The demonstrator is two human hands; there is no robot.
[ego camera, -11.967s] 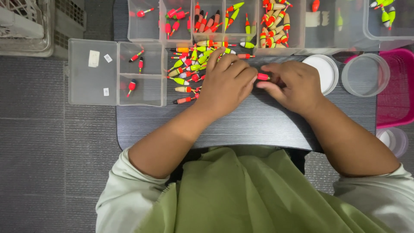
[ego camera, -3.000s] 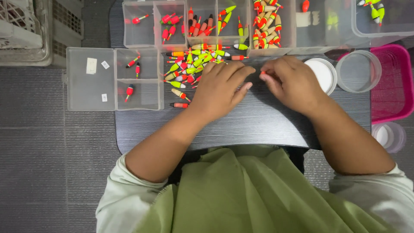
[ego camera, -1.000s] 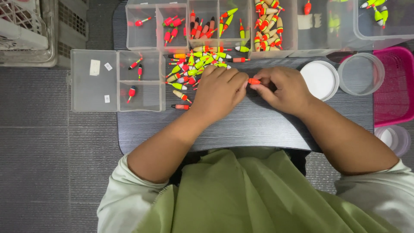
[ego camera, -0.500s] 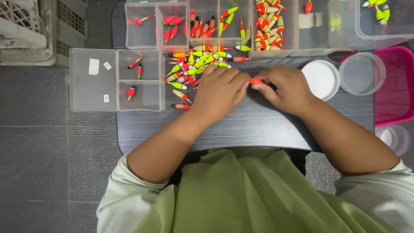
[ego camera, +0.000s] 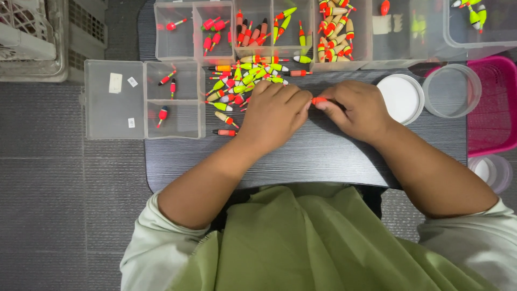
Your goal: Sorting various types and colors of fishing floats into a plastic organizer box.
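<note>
Dark tabletop [ego camera: 323, 156]: I see a float [ego camera: 319, 100] lying crosswise, pinched between left hand [ego camera: 274, 113] and right hand [ego camera: 355, 110] fingertips.

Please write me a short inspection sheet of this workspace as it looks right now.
Surface: dark wood-grain table, bare in front of the hands.
Job's things: small orange float pinched between left hand and right hand; loose pile of floats beside the left hand.
Clutter: clear divided box with a few red floats; clear compartment trays along the far edge, sorted by colour; white round lid; clear round tub; pink basket.
Grippers: both hands closed on the float, fingertips meeting.
Cables: nothing seen.
Surroundings: grey ribbed floor; grey crate at top left.
</note>
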